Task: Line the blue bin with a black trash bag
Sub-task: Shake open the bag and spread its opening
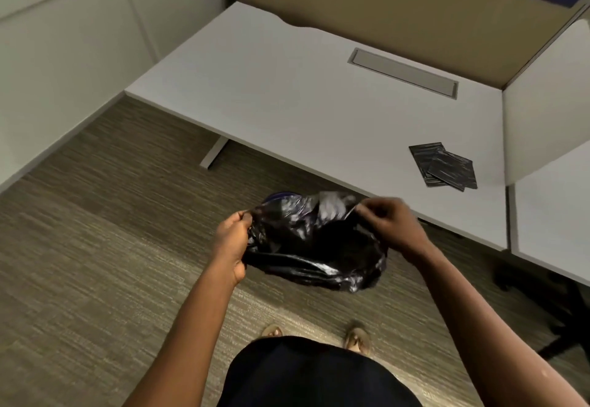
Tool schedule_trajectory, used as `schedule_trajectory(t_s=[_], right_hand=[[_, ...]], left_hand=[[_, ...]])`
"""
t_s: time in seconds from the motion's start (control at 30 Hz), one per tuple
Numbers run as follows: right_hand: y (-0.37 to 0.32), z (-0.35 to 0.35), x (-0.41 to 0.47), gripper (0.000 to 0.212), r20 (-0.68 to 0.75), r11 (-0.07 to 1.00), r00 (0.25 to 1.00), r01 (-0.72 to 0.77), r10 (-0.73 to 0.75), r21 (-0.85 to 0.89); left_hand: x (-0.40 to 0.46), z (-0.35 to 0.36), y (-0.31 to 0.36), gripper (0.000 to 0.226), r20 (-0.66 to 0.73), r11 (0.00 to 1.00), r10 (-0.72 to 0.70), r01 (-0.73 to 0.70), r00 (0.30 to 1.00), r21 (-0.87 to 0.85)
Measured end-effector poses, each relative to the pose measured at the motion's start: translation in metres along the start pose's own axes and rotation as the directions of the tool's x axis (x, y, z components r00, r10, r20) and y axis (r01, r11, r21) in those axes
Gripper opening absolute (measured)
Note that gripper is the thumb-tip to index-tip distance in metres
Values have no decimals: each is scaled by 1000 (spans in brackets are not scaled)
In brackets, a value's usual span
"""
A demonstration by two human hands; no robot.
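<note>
Nearest the camera, two bare forearms reach forward over the carpet [95, 247]. The left hand [231, 243] is closed on the left edge of the black trash bag [313, 247], and the right hand [391, 221] pinches its upper right edge between fingers and thumb, so the bag's mouth hangs spread between them. A sliver of the blue bin [281, 196] shows at the bag's far rim; the bag appears draped over it, though blur makes that uncertain. Beyond, on the white desk [287, 93], two folded black bags [443, 165] lie overlapping near the right end.
</note>
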State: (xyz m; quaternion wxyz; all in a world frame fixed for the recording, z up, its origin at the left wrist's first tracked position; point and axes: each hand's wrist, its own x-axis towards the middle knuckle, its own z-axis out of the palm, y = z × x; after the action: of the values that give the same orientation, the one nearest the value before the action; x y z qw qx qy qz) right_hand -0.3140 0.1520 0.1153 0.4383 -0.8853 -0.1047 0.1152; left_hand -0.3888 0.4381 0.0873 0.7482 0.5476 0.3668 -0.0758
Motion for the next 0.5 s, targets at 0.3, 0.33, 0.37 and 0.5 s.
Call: schedule_trajectory(t_s=[0.3, 0.33, 0.37, 0.5], right_hand=[[16, 17, -37, 20, -621, 991, 773, 102, -130, -81], [37, 30, -49, 17, -469, 983, 870, 88, -154, -158], [59, 42, -61, 13, -246, 982, 966, 34, -81, -186], [145, 78, -104, 25, 248, 824, 888, -214, 388, -525]], left_hand=[[-2, -15, 3, 90, 478, 400, 500, -682, 722, 612], [5, -17, -14, 77, 432, 413, 441, -605, 787, 681], [13, -22, -34, 68, 402, 362, 325, -505, 856, 784], [24, -53, -110, 74, 306, 45, -262, -305, 915, 951]])
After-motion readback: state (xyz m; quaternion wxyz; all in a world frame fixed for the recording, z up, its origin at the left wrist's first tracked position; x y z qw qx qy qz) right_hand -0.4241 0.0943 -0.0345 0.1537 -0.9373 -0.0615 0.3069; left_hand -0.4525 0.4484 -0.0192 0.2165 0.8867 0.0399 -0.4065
